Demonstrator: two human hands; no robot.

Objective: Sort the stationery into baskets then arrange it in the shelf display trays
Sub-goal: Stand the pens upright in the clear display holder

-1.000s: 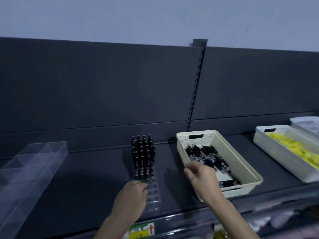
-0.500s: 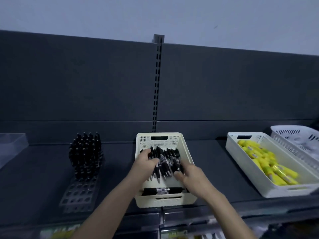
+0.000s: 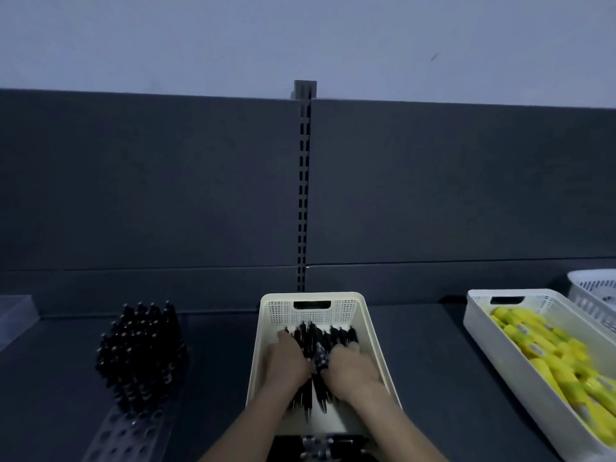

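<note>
A cream basket (image 3: 313,313) sits on the dark shelf in front of me, holding several black pens (image 3: 320,338). Both hands are inside it. My left hand (image 3: 286,361) gathers pens on the left side, fingers curled round a bunch. My right hand (image 3: 350,365) lies over the pens on the right, fingers curled into them. To the left, a clear perforated display tray (image 3: 123,435) holds several black pens standing upright (image 3: 140,351) in its rear holes; its front holes are bare.
A white basket (image 3: 480,325) of yellow stationery (image 3: 553,358) stands at the right, with another white basket (image 3: 590,285) behind it. A clear divided tray (image 3: 16,315) shows at the left edge. The slotted shelf upright (image 3: 302,195) rises behind the cream basket.
My left hand left the display tray and went into the cream basket beside my right hand. Both hands have closed round pens there. My view swung right, centring the basket.
</note>
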